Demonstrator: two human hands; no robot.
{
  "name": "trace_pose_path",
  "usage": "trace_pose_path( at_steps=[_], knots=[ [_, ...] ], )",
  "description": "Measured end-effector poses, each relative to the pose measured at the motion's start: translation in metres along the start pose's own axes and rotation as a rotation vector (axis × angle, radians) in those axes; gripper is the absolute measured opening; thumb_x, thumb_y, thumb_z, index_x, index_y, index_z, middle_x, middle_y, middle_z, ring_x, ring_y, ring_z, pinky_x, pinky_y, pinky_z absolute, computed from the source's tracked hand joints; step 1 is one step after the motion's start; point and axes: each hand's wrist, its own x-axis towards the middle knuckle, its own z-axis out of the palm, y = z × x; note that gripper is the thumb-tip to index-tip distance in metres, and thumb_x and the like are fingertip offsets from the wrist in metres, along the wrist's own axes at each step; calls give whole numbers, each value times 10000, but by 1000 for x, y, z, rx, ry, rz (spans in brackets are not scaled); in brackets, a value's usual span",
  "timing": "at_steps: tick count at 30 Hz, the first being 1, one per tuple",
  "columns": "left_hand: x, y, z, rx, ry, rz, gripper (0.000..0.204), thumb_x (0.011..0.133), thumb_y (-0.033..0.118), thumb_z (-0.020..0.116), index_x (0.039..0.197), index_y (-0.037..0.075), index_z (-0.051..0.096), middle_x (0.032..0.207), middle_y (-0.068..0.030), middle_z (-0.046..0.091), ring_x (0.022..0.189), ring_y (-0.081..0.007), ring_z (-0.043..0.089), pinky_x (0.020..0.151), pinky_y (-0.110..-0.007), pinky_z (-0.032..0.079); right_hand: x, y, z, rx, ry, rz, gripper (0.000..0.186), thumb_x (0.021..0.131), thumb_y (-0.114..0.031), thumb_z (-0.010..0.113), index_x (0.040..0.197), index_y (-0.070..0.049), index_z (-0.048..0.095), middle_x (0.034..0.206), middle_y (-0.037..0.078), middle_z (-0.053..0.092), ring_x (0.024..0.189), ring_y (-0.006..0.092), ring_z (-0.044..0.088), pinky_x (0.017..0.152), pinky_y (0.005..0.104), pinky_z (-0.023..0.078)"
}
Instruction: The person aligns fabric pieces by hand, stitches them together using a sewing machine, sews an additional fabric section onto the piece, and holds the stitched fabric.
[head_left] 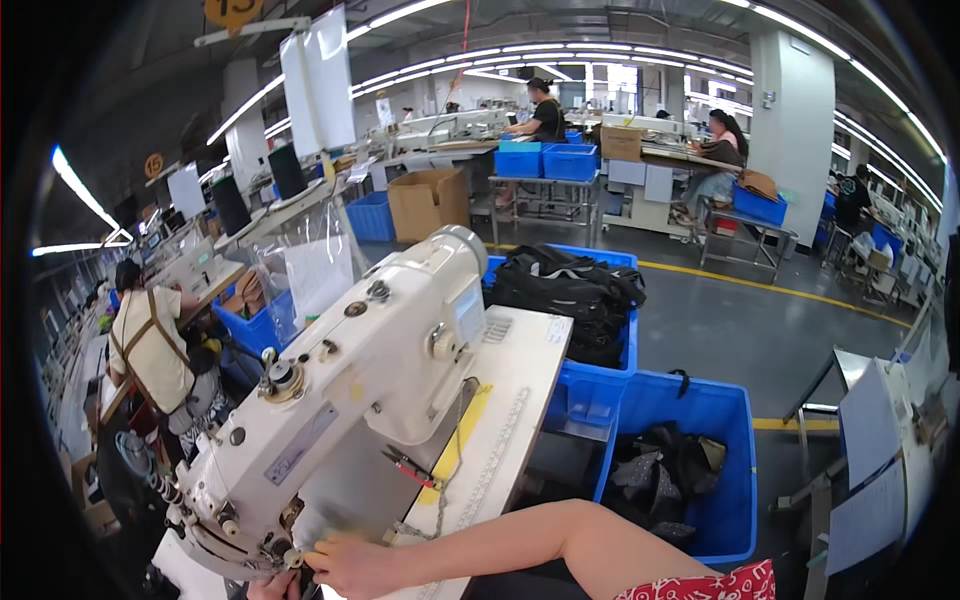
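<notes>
A white industrial sewing machine [330, 400] stands before me, its needle end low at the left. Beside the needle area is my right hand [345, 567], its fingers curled together and partly blurred; whatever they pinch is too small to make out. My left hand [276, 586] shows only in part under the machine head, at the lower edge, with its fingertips close to the right hand's. Its fingers are mostly hidden. Red-handled thread snips [412, 469] lie on the machine bed, and a chain [458, 440] runs near them over the white tabletop [530, 345].
Right of the table, a blue bin [632, 345] holds black bags or fabric [570, 295]. A second blue bin [735, 470] with dark pieces stands nearer. Thread cones [230, 207] rise behind the machine. A person [155, 335] works at the left; others sit farther back.
</notes>
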Motion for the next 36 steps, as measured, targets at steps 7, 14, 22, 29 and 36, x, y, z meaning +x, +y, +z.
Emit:
trace_pose_path(
  at_steps=[7,14,22,29,36],
  knots=[
    [15,30,-7,249,76,187,144,859,78,709,996,66,752,1018,-184,686,912,-384,654,800,-443,553,2,8,0,131,40,-37,99,784,-133,651,744,-49,616,881,121,537,815,312,561,707,440,450],
    [12,33,-5,137,214,164,145,869,109,733,1010,74,741,953,-171,679,858,-368,643,762,-437,529,2,2,-8,251,110,-112,75,825,-111,654,794,-65,604,833,102,541,722,313,598,608,455,467],
    [-75,101,-73,241,17,-253,169,914,123,692,1075,103,738,970,-195,668,858,-388,659,756,-419,550,2,-6,-22,176,67,-164,62,815,-98,651,810,-71,596,820,92,528,734,291,604,604,444,475],
    [-87,177,-124,-777,574,-975,403,1015,262,591,1273,-48,606,1202,-146,637,1047,-217,592,931,-332,473,10,-23,-39,-145,42,-382,103,819,-153,664,817,-62,616,889,68,594,716,248,604,588,397,487],
    [-72,219,-142,-614,760,-710,450,1019,233,560,1343,-78,538,1309,-179,577,1203,-266,528,1046,-381,409,-3,-161,-96,1315,-65,132,778,825,-249,811,1452,-23,411,1193,182,665,1068,261,617,903,357,494]
  ],
)
